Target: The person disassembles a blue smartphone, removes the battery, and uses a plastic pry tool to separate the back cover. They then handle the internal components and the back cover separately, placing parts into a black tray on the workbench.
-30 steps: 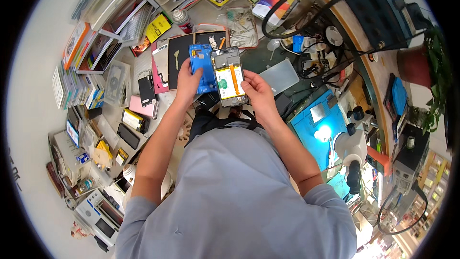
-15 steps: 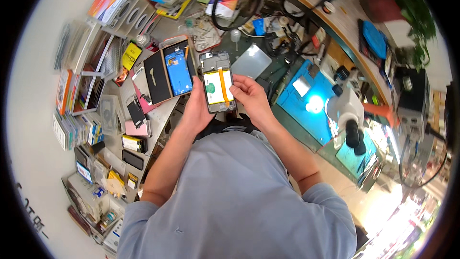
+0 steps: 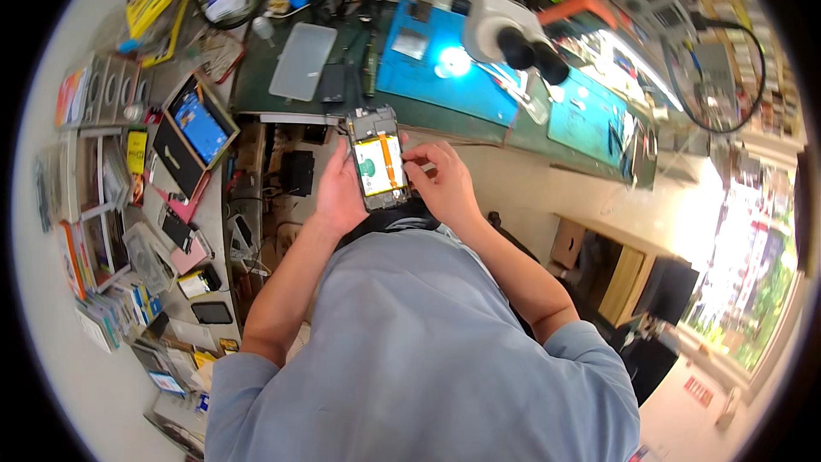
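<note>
The left hand [image 3: 340, 192] gripped the opened phone [image 3: 378, 161] from its left side, long axis pointing away from the body. The right hand [image 3: 442, 184], just as near, pinched at its right edge. Farther left lay a boxed blue-screened phone [image 3: 199, 122]; beyond, yellow packets [image 3: 147, 2].
</note>
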{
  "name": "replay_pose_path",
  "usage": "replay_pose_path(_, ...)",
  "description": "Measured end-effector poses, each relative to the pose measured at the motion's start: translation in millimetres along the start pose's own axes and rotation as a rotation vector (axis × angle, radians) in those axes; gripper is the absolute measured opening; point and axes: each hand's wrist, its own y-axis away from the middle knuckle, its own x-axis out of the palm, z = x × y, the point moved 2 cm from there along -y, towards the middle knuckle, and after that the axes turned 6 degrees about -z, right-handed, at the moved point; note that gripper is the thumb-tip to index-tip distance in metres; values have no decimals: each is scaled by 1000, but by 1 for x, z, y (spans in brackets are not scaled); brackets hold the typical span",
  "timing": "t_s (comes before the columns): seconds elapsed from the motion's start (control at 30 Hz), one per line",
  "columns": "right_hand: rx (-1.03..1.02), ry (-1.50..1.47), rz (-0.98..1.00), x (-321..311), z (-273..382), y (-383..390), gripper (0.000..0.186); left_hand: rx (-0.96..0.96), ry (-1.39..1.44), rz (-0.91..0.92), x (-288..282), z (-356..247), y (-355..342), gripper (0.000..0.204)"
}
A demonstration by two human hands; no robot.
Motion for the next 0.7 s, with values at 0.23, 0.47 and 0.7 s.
replay_pose_path(0.23,19,82,-269,-74,-11,51,27,-115,-400,-51,41,93,-28,65)
replay_pose_path(0.47,202,-476,-322,-166,-70,55,32,-163,-582,73,110,170,-91,67)
replay_pose_path(0.7,272,-836,-192,-286,-149,45,57,-219,-592,72,151,257,-185,63)
